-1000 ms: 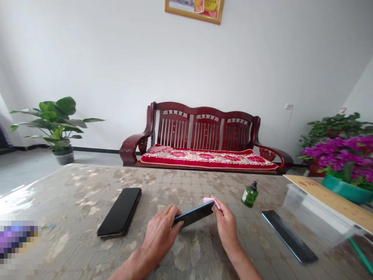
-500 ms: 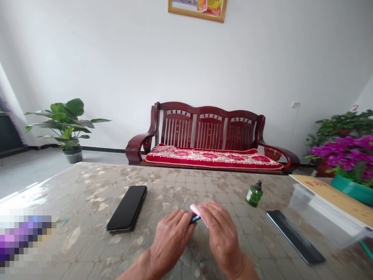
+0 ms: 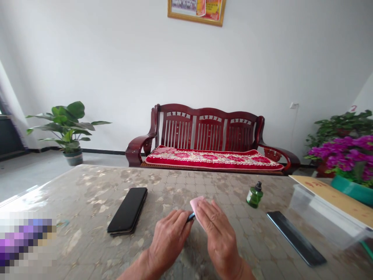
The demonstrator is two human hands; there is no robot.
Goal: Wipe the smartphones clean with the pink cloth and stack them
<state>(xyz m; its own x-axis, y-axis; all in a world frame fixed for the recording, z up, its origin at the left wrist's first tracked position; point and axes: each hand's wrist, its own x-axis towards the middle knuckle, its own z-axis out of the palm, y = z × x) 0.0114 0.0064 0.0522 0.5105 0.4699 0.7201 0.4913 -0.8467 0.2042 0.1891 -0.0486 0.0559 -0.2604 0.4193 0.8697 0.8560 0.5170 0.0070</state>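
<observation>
Near the table's front middle, my left hand (image 3: 170, 237) is closed on a thin, dark, shiny object (image 3: 190, 217); only a short bluish-black end shows past the fingers, so its kind is hidden. My right hand (image 3: 219, 233) presses a folded pink cloth (image 3: 197, 202) against that end, fingers together over the cloth. Left of the hands lies a black smartphone (image 3: 128, 210) in a case. To their right stand a small green bottle (image 3: 254, 196) with a black top and, nearer, a long dark glossy slab (image 3: 295, 238) lying flat.
A clear plastic box (image 3: 317, 221) with a tan printed sheet (image 3: 329, 194) on it sits at the right, before purple flowers (image 3: 346, 155) in a teal pot. A blurred-out purple item (image 3: 23, 241) lies far left. Behind the patterned table (image 3: 96, 186) is a wooden bench (image 3: 208, 128).
My right hand has turned slightly, and more of the pink cloth shows above its fingers. The dark end in my left hand has shifted a little left and up. The view has tilted slightly upward.
</observation>
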